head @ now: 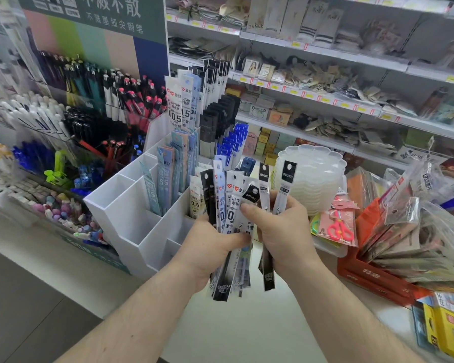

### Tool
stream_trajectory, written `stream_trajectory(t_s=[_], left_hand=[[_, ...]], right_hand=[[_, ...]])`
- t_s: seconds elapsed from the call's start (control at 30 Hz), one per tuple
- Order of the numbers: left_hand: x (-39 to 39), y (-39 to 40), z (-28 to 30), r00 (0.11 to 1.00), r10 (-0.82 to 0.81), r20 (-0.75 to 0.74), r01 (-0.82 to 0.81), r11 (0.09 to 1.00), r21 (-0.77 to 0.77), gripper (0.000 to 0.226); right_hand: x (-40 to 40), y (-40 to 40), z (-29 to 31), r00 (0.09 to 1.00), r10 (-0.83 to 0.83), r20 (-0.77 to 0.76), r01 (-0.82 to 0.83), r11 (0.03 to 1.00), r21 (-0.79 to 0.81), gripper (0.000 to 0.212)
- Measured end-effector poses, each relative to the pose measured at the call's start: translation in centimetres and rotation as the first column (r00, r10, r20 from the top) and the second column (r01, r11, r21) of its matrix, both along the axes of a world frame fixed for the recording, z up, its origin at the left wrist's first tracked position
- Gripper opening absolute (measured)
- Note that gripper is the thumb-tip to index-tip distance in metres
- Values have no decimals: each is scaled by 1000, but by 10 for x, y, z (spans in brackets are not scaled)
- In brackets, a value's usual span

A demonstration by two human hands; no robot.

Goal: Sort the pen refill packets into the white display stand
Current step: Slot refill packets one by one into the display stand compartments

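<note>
Refill packets (227,205) fanned in a bunch, centre of view, just in front of the white display stand (131,213) and above the pale counter (247,323). Left hand (212,247) grips the bunch round its middle, fingers curled, thumb across the front; mix of white-label and black-topped packs, tops up, tails hanging below the fist. Right hand (281,226) holds two black-topped packs (275,189) just right of the bunch, fingers wrapped round them, thumb tip reaching left onto the bunch's front pack. Stand sits left/far of the hands: tiered white compartments, nearest ones w/o packets, mid ones w/ light blue and peach packs (173,163), far rows w/ white, black and blue packs (212,106) upright. Left of stand: pen display (89,95) w/ racks of black, teal, red, white and blue pens under a green sign. Right of hands: stack of clear scalloped plastic trays (309,174), a pack w/ pink scissors (338,229), an orange-red box (372,276) holding bagged goods. Far right: white store shelves (338,56) w/ yellow price tags, blurred small goods. Yellow boxes (446,334) at near right edge.
</note>
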State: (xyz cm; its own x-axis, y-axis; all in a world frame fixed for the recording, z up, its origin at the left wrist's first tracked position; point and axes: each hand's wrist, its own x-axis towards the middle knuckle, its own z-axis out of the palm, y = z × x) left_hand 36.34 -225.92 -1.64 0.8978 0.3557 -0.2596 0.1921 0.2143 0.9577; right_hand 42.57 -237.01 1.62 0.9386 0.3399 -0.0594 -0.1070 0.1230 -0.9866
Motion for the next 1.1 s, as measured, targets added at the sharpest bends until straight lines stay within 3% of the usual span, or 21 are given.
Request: stream_trajectory(t_s=[0.13,0.23,0.4,0.5,0.73,0.93,1.0,1.1], left_hand=[[-1,-1,-1,999,-21,-32,20,999,-48,29],[-4,-1,0,997,-78,-21,72,975,-208,29],[-5,2,-2,987,-156,43,155,841,-518,62],[-6,3,-4,979,-197,42,189,831,-523,79],[-6,1,-4,986,-166,-10,134,829,-543,20],[-2,3,-4,991,-124,-41,81,830,-551,20],[1,7,-5,995,-94,-41,60,857,-512,10],[2,4,-5,992,-98,-85,55,911,-409,21]], right_hand=[[1,1,-5,1000,-7,24,8,999,-41,21],[4,0,-6,1000,2,-11,-3,999,-49,17],[5,-5,-5,996,56,-66,-62,994,-95,13],[8,-9,-10,999,10,-51,-15,995,-98,8],[19,-28,-13,989,-147,17,148,988,-47,12],[44,-59,13,960,-273,64,276,959,-61,20],[49,-68,22,966,-251,62,255,966,-52,22],[42,-65,28,992,-87,97,98,987,-126,18]])
